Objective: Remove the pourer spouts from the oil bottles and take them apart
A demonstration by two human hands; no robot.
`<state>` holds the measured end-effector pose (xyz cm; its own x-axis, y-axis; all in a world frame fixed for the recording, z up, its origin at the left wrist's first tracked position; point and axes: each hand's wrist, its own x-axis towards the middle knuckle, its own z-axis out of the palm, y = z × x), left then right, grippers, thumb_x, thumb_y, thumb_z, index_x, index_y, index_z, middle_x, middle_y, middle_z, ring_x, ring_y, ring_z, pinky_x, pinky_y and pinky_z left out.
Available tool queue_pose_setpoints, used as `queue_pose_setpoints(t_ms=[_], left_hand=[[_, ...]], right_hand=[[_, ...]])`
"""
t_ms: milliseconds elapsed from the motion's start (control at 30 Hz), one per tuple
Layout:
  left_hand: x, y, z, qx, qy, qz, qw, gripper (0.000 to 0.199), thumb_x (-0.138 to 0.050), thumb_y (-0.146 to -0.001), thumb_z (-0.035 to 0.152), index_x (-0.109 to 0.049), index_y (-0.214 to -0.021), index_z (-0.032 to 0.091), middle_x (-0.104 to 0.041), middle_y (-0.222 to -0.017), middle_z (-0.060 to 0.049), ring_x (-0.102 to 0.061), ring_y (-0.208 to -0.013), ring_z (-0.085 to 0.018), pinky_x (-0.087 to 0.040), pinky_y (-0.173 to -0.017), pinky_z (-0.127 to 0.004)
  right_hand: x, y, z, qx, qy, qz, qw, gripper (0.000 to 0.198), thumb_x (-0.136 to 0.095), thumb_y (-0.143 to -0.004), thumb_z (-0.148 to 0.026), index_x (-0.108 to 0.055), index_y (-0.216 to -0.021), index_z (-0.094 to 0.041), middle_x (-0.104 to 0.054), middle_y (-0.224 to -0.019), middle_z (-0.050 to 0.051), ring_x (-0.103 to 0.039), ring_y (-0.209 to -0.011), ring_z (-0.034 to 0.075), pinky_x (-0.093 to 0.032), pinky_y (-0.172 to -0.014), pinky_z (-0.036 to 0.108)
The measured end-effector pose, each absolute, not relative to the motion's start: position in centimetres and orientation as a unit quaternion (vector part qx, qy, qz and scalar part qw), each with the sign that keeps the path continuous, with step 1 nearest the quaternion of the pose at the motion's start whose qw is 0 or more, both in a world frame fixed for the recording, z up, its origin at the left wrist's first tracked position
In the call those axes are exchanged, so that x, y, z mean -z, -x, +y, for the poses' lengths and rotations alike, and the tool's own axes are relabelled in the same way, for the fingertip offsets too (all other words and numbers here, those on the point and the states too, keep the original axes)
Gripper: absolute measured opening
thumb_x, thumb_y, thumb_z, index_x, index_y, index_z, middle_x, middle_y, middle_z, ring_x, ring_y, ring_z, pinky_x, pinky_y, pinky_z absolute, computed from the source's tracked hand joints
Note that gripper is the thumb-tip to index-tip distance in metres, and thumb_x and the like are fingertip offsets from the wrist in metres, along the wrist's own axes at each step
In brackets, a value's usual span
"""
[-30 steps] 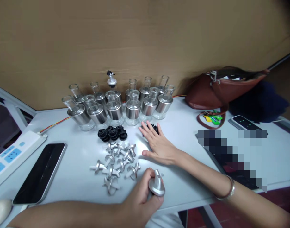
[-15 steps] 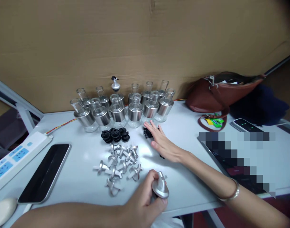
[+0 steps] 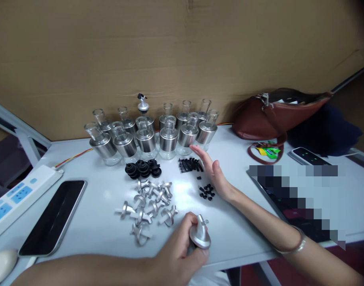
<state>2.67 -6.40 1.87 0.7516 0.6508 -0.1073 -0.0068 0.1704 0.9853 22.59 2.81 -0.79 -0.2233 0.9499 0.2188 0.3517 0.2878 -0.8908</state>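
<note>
My left hand (image 3: 182, 248) is closed around a silver metal pourer spout (image 3: 201, 234) near the table's front edge, its spout pointing up. My right hand (image 3: 215, 174) hovers with fingers stretched out, just right of a bunch of thin black strips (image 3: 190, 164). Below those strips lie several tiny black caps (image 3: 207, 192). Several loose silver pourer spouts (image 3: 153, 200) are scattered left of my left hand. Behind them sit black ribbed stoppers (image 3: 143, 169) in a cluster. Two rows of glass bottles with metal bands (image 3: 168, 139) stand at the back; one carries a fitted pourer (image 3: 143, 104).
On the left lie a phone (image 3: 53, 218), a white power strip (image 3: 21, 194) and a pale rounded object (image 3: 3, 262). A brown handbag (image 3: 259, 119) stands at the back right, with a partly pixelated flat dark object (image 3: 277, 202) in front. Cardboard (image 3: 182, 51) walls the back.
My right hand has tilted and shifted right, off the black strips, uncovering them and the tiny caps. My left hand still holds the pourer spout in nearly the same place.
</note>
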Motion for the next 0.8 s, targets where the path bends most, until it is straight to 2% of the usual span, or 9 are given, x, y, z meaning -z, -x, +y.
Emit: queue_pose_setpoints(t_ms=[133,200,267,333,400,433,500,600,800], left_hand=[[-1.8,-2.6,-6.4,-0.23,-0.592,0.268,0.724,0.033,-0.047,-0.09,0.049,-0.038,-0.099,0.019,-0.038,-0.085,-0.001,-0.037,-0.08,-0.017,-0.032,-0.079,-0.032],[-1.4,-2.6,-6.4,-0.239,-0.585,0.263,0.729,0.038,-0.046,-0.09,0.056,-0.039,-0.097,0.02,-0.039,-0.085,-0.001,-0.037,-0.08,-0.016,-0.032,-0.078,-0.032],[-0.9,-2.5,-6.6,-0.252,-0.569,0.258,0.739,0.042,-0.045,-0.09,0.06,-0.04,-0.096,0.019,-0.04,-0.085,-0.001,-0.037,-0.079,-0.016,-0.032,-0.077,-0.032],[-0.4,-2.5,-6.8,-0.269,-0.546,0.255,0.752,0.044,-0.047,-0.089,0.061,-0.042,-0.096,0.018,-0.042,-0.085,-0.002,-0.038,-0.079,-0.016,-0.032,-0.076,-0.032],[-0.3,-2.5,-6.9,-0.277,-0.528,0.251,0.763,0.044,-0.049,-0.088,0.06,-0.044,-0.096,0.017,-0.044,-0.085,-0.002,-0.04,-0.079,-0.016,-0.033,-0.077,-0.032],[-0.3,-2.5,-6.9,-0.279,-0.522,0.248,0.767,0.044,-0.05,-0.088,0.06,-0.045,-0.096,0.017,-0.045,-0.085,-0.002,-0.041,-0.079,-0.017,-0.034,-0.077,-0.032],[-0.5,-2.6,-7.0,-0.283,-0.523,0.251,0.764,0.044,-0.05,-0.088,0.06,-0.045,-0.098,0.017,-0.046,-0.086,-0.003,-0.042,-0.08,-0.017,-0.035,-0.079,-0.034],[-0.9,-2.7,-6.9,-0.287,-0.547,0.264,0.741,0.04,-0.05,-0.088,0.056,-0.047,-0.102,0.019,-0.047,-0.088,-0.003,-0.043,-0.083,-0.019,-0.036,-0.079,-0.035],[-0.7,-2.6,-7.0,-0.32,-0.498,0.217,0.776,0.046,-0.053,-0.085,0.061,-0.049,-0.096,0.016,-0.048,-0.083,-0.003,-0.046,-0.077,-0.017,-0.038,-0.074,-0.032]], right_hand=[[-1.6,-22.1,2.4,-0.38,0.489,-0.568,0.542,0.067,-0.003,-0.092,-0.064,-0.049,-0.12,-0.025,-0.052,-0.138,0.012,-0.041,-0.137,0.025,-0.035,-0.11,0.049],[-3.0,-22.0,1.9,-0.435,0.485,-0.464,0.6,0.059,-0.012,-0.091,-0.067,-0.054,-0.094,-0.025,-0.066,-0.097,0.009,-0.065,-0.099,0.024,-0.053,-0.084,0.041],[-3.9,-21.9,1.1,-0.528,0.46,-0.383,0.602,0.055,-0.023,-0.09,-0.071,-0.053,-0.083,-0.025,-0.055,-0.063,0.0,-0.054,-0.052,0.016,-0.048,-0.052,0.029],[-4.4,-21.5,0.1,-0.606,0.432,-0.34,0.575,0.052,-0.031,-0.09,-0.07,-0.053,-0.079,-0.024,-0.036,-0.045,-0.009,-0.025,-0.032,0.01,-0.029,-0.036,0.023],[-4.5,-20.8,-1.1,-0.637,0.416,-0.365,0.536,0.055,-0.03,-0.09,-0.07,-0.053,-0.073,-0.023,-0.022,-0.038,-0.012,-0.009,-0.031,0.008,-0.019,-0.034,0.022],[-4.5,-20.4,-1.8,-0.636,0.415,-0.409,0.505,0.058,-0.029,-0.089,-0.072,-0.052,-0.07,-0.023,-0.021,-0.037,-0.012,-0.011,-0.031,0.008,-0.019,-0.035,0.022],[-4.7,-19.5,-3.0,-0.617,0.419,-0.535,0.396,0.059,-0.036,-0.085,-0.075,-0.053,-0.068,-0.021,-0.037,-0.043,-0.008,-0.029,-0.037,0.008,-0.025,-0.039,0.021],[-5.2,-18.9,-4.3,-0.594,0.423,-0.639,0.244,0.04,-0.055,-0.088,-0.055,-0.05,-0.067,-0.02,-0.056,-0.059,-0.003,-0.049,-0.049,0.01,-0.036,-0.045,0.021],[-5.6,-19.9,-4.7,-0.604,0.39,-0.659,0.219,0.037,-0.051,-0.093,-0.048,-0.041,-0.069,-0.022,-0.059,-0.061,-0.003,-0.061,-0.055,0.013,-0.042,-0.051,0.022]])
